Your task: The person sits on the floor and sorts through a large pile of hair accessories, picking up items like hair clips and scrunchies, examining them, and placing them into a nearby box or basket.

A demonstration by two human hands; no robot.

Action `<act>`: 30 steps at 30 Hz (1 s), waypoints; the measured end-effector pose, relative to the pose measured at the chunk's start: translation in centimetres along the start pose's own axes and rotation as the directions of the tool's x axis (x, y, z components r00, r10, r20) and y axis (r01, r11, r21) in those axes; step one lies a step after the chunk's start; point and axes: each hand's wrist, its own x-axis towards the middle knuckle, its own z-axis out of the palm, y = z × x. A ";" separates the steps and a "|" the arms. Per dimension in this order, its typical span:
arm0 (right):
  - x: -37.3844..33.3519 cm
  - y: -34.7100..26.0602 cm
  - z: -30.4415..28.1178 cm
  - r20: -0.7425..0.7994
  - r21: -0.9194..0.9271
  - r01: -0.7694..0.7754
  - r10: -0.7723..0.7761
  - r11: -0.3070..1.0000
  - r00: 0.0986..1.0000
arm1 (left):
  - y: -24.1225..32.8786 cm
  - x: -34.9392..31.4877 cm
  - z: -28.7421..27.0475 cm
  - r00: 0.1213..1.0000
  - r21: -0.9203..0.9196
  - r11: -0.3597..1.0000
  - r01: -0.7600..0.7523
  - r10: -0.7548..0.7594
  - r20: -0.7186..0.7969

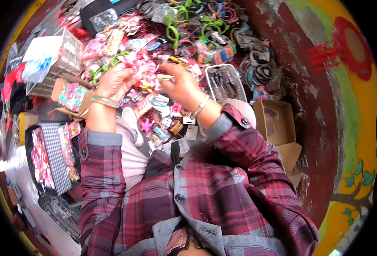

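My left hand (116, 81) is closed, its fingertips on a bunch of pink and red frilly hair ties (145, 70). To the right of the bunch, my right hand (180, 83) pinches a small white-and-yellow piece (165, 77), too small to name. A gap separates the two hands, with the pink bunch between and a little beyond them. Green headbands (120, 59) lie just past my left fingers. Below the hands are a pink star-shaped piece (146, 125) and several small white cards (192, 132).
A white basket (244, 96) of dark hair clips sits right of my right hand. Beyond it lies an open cardboard box (278, 121) beside the painted wall. At left stand a white crate (71, 57) and a box of floral items (57, 91). Headbands (212, 27) heap up at the far side.
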 end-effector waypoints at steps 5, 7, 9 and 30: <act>-5.4 -1.8 -7.8 0.351 -0.241 0.259 -0.165 0.935 0.922 | -0.5 1.9 0.7 0.997 -0.037 0.999 0.040 -0.037 0.073; -8.6 -1.0 -10.9 0.378 -0.451 0.236 -0.055 0.861 0.924 | -2.3 3.6 -1.1 0.994 -0.088 0.995 -0.040 0.048 0.097; -11.7 -0.6 -13.5 0.279 -0.525 0.293 -0.164 0.799 0.946 | -2.0 3.1 -0.8 0.992 -0.005 1.000 -0.010 0.011 0.123; -36.5 27.2 -31.2 -0.431 -0.223 -0.867 0.752 0.447 0.499 | -9.6 3.1 -0.5 0.968 0.063 0.977 0.203 -0.191 -0.162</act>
